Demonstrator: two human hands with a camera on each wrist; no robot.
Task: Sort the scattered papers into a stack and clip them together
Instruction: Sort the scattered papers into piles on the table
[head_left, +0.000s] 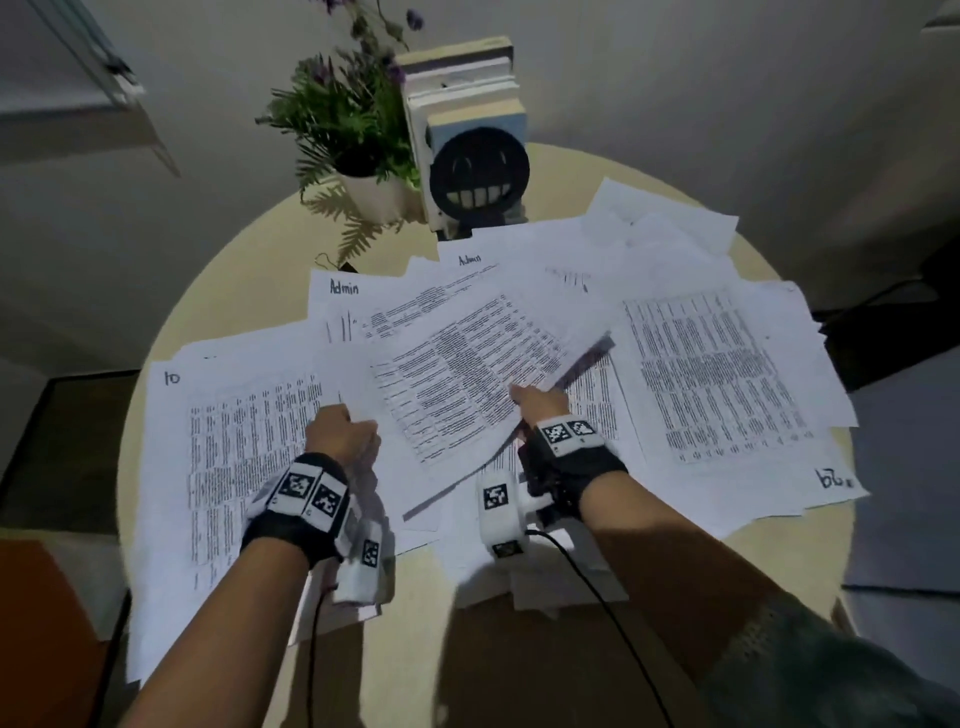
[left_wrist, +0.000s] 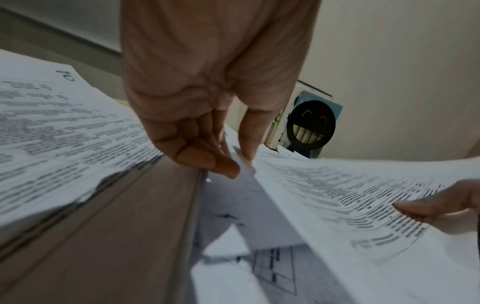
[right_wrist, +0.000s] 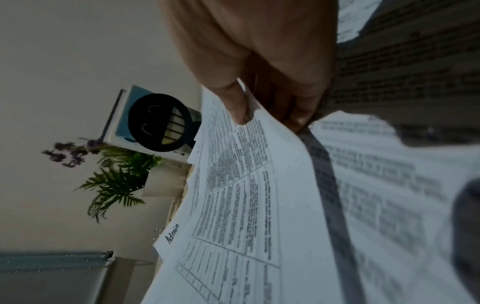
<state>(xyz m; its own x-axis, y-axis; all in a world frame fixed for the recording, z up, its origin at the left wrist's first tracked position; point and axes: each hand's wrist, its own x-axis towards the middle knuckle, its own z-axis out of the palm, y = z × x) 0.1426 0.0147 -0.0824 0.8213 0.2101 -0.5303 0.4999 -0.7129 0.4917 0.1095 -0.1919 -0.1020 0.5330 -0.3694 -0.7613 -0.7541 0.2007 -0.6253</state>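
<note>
The left hand (head_left: 340, 431) pinches the near-left edge of a printed sheet (head_left: 467, 374) between thumb and curled fingertips (left_wrist: 223, 166), as the left wrist view shows plainly. The right hand (head_left: 540, 402) grips the same sheet's near-right edge, thumb (right_wrist: 237, 107) on top of the print and the other fingers underneath. Held between both hands, the sheet is lifted off the pile and tilted, its far end reaching toward the middle of the table.

Beneath and around it lie the scattered papers (head_left: 717, 374), overlapping one another across most of the round table (head_left: 249, 260). One at the left is marked "10" (head_left: 171, 378), two farther back carry the handwritten word "Admin" (head_left: 344, 287), and one at the right edge bears a handwritten mark in its near corner.

At the table's far side stand a potted plant (head_left: 358, 135) and, just beside it, upright books (head_left: 462, 88) behind a black smiling-face bookend (head_left: 479, 174)
</note>
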